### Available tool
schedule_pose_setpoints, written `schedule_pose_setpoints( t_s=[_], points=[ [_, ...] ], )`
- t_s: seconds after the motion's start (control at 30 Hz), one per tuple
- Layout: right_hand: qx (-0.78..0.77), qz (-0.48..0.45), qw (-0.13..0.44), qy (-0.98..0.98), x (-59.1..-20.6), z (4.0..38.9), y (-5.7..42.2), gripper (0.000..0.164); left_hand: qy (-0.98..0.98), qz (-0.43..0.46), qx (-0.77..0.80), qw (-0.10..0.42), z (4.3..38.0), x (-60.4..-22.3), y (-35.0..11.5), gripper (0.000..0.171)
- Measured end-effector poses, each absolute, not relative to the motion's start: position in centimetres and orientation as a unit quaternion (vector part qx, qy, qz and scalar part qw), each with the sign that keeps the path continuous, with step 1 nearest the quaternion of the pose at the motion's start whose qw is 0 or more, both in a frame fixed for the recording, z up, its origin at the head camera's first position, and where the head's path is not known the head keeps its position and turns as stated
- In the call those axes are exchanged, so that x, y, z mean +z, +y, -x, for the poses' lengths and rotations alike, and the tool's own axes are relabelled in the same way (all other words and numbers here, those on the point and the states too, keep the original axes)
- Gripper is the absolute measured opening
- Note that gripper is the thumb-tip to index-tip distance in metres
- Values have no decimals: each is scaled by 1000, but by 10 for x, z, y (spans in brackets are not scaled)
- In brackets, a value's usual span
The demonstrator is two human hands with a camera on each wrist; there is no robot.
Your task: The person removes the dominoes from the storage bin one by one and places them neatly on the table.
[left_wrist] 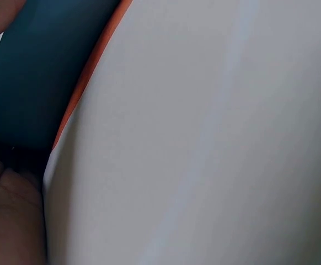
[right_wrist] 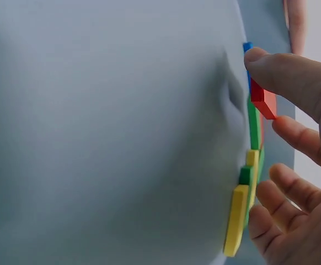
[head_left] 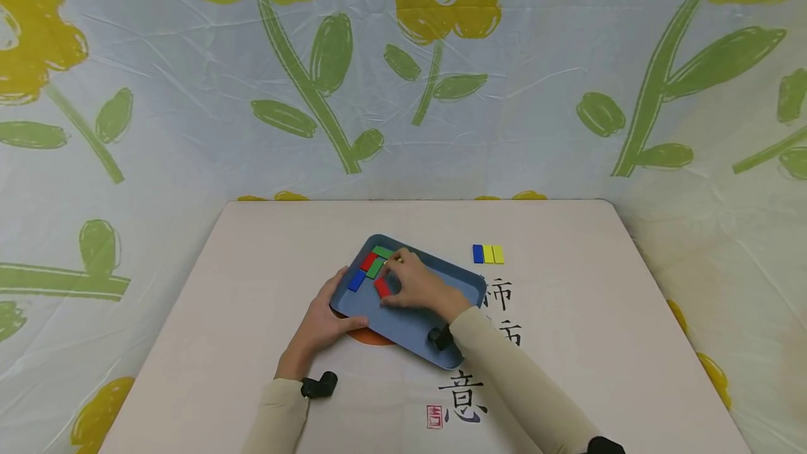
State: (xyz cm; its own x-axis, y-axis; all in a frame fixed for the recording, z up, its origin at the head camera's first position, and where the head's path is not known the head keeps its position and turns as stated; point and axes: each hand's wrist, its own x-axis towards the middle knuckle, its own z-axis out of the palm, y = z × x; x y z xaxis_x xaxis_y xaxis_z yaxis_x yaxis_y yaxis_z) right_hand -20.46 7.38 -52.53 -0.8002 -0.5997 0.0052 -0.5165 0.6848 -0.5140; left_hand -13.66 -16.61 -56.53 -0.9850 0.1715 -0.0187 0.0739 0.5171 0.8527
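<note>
A blue-grey tray [head_left: 429, 333] lies at a slant on the table. My left hand [head_left: 321, 324] grips its left corner, the thumb over the near rim and the fingers along the left side; the tray wall [left_wrist: 33, 77] fills the upper left of the left wrist view. Over the tray, my right hand [head_left: 416, 282] pinches a red block [right_wrist: 264, 100] between thumb and index finger. Beside that block, several flat blocks lie together at the tray's left end: a blue block [head_left: 356, 280], another red block [head_left: 368, 261], green blocks [head_left: 375, 268] and yellow blocks [right_wrist: 236, 221], partly hidden by my right hand.
A blue block [head_left: 478, 253] and two yellow blocks [head_left: 494, 254] lie in a row on the table behind the tray's right end. The pale table cover [head_left: 265, 279] bears black printed characters [head_left: 463, 398] and an orange shape [head_left: 372, 337], partly under the tray.
</note>
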Motion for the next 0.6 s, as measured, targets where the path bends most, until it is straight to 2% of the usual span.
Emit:
schedule_pose_setpoints(
  t_s=[0.6],
  points=[
    [-294,266,102,912,-508,210,97,49,871,-70,483,52,136,-563,-165,108]
  ],
)
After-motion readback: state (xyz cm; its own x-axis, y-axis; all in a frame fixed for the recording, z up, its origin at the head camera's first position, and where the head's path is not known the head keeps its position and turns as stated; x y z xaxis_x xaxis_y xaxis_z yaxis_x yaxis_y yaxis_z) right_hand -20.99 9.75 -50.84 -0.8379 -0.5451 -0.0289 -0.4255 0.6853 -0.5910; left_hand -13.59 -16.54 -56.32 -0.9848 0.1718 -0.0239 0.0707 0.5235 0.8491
